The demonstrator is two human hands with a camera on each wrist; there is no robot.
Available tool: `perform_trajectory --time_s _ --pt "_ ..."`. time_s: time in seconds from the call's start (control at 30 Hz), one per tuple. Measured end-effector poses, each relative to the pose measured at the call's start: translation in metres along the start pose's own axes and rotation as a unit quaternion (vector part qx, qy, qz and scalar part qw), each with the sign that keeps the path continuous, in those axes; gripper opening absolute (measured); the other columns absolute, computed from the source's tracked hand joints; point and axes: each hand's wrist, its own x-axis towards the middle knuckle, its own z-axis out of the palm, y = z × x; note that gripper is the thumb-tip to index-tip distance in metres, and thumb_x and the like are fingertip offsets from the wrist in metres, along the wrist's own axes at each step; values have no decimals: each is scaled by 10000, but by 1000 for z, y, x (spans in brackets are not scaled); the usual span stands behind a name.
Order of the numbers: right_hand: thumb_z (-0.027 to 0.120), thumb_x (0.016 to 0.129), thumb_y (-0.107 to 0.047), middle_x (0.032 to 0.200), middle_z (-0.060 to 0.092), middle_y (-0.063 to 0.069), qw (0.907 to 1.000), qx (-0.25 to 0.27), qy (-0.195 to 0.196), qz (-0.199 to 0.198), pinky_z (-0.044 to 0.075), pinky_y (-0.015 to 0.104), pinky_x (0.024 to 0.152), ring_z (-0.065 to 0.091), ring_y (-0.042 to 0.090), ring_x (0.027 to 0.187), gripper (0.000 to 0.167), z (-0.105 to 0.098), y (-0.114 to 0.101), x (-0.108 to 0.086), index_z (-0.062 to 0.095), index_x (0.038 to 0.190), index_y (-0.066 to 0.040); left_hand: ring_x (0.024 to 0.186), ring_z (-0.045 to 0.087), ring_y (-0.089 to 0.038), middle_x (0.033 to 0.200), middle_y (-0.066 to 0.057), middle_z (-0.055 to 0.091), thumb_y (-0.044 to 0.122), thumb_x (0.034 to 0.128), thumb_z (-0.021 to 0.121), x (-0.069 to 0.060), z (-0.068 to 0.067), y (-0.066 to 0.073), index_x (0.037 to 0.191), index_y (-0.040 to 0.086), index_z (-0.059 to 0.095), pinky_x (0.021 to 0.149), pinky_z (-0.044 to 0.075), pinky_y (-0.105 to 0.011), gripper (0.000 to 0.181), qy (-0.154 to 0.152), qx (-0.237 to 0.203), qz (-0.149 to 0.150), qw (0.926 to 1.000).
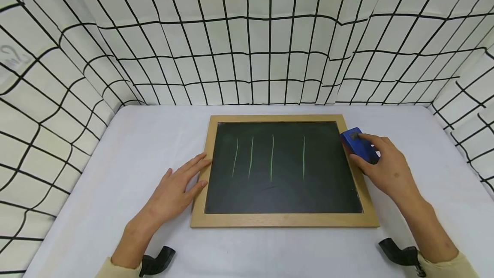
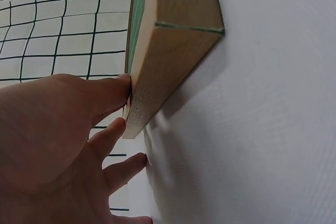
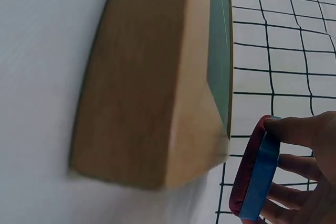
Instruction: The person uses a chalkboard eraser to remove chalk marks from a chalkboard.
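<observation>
A chalkboard [image 1: 285, 196] in a wooden frame lies on the white table, with several thin vertical chalk lines across its upper half. My left hand [image 1: 175, 190] rests with spread fingers on the frame's left edge; in the left wrist view the thumb and a finger of that hand [image 2: 58, 135] touch the wood [image 2: 168, 51]. At the frame's right edge, my right hand [image 1: 390, 168] grips a blue eraser [image 1: 359, 144] between thumb and fingers. The right wrist view shows the eraser's blue body and dark red pad [image 3: 249, 166] in that hand [image 3: 310, 166], beside the frame corner [image 3: 194, 150].
White walls with a black grid [image 1: 258, 37] stand behind the table [image 1: 270, 252] and on both sides. A black curved piece [image 1: 157, 261] is at the left wrist, and a similar one [image 1: 399, 253] is at the right wrist.
</observation>
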Motion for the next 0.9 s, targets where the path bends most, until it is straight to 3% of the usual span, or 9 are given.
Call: perform_trajectory --time_s 0.37,0.9 --pt "741 981 -285 1383 532 326 9994 72 -261 -218 547 713 919 566 557 1216 653 5 -18 9 473 1526 -44 1503 461 -393 1714 -46 346 278 1047 630 0 -1 0 1594 239 440 1142 223 -845 580 -24 94 -6 10000" --pt "734 979 -274 1443 514 315 9970 68 -758 -163 532 693 988 565 551 1281 675 16 -44 28 443 1545 -48 1514 441 -399 1717 -43 340 278 1045 631 1 2 -1 1600 254 430 1140 196 -852 590 -1 -68 -24 10000"
